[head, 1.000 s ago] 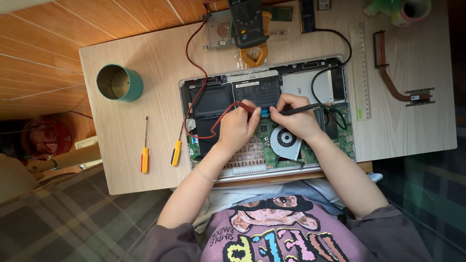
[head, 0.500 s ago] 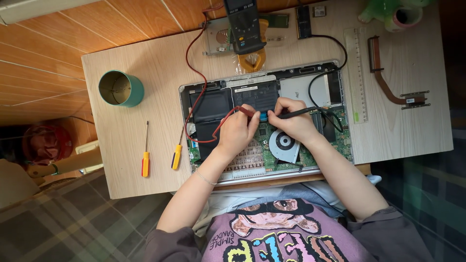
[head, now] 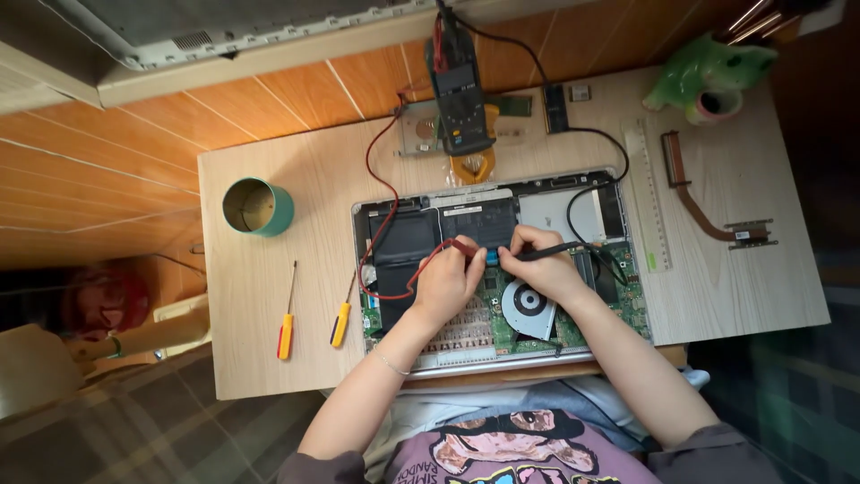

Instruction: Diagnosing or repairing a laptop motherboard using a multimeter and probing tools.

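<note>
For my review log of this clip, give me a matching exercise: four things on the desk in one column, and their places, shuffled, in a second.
Things:
1. green tin
2. multimeter
3. copper heat pipe
4. two yellow screwdrivers

Places:
A. right of the opened laptop, past the ruler
B. far left on the desk, standing open
C. behind the laptop, at the desk's far edge
D. lying between the tin and the desk's near edge, left of the laptop

Pairs: 1-B, 2-C, 3-A, 4-D

Small grey multimeter screen (head: pixel 456 82) top centre; white battery label (head: pixel 463 211).
</note>
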